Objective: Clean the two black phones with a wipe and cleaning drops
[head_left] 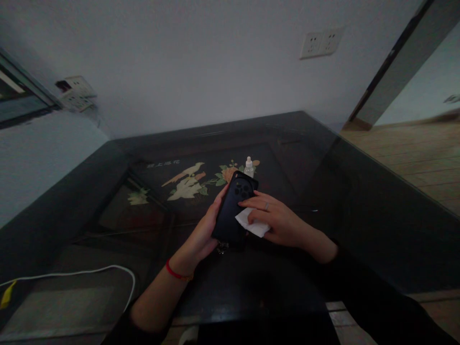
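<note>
A dark smartphone (230, 218) is tilted up over the table, its back with a round camera cluster facing me. My left hand (206, 232) grips it along the left edge and lower side. Between the fingers of my right hand (278, 218) is a folded white tissue (254, 223), lying against the phone's right side; the fingertips touch the back below the cameras. Just behind the phone's top stands a small clear dropper bottle (248, 166) with a white cap, its lower part hidden. A small beaded charm (223, 247) hangs at the phone's bottom end.
The dark glossy table (305, 158) has an inlaid bird-and-flower picture and meets the wall at the back. A white cable (82, 271) with a yellow tag (7, 294) lies at the front left. Wall sockets (321, 43) are above; wooden floor (413, 148) shows at right.
</note>
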The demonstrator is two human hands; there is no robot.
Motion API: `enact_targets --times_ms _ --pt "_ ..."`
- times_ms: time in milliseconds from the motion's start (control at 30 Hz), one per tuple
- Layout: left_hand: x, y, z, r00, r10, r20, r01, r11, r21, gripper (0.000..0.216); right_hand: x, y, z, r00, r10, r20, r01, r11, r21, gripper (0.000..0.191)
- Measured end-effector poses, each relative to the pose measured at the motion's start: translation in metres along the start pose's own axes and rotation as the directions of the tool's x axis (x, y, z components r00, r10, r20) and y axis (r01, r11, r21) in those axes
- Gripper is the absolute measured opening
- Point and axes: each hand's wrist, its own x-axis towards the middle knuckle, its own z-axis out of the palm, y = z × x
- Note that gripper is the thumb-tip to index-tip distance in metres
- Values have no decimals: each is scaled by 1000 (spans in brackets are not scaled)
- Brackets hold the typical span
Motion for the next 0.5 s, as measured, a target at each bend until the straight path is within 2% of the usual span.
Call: enact_targets --times_ms 233,500 --pt "1 -1 2 1000 24 -5 -24 1000 -12 54 2 -7 4 1000 -4 15 6 983 -184 11" --pt "1 -2 -1 1000 26 -8 -26 1000 6 54 4 -12 6 989 136 -55 -138 990 -23 14"
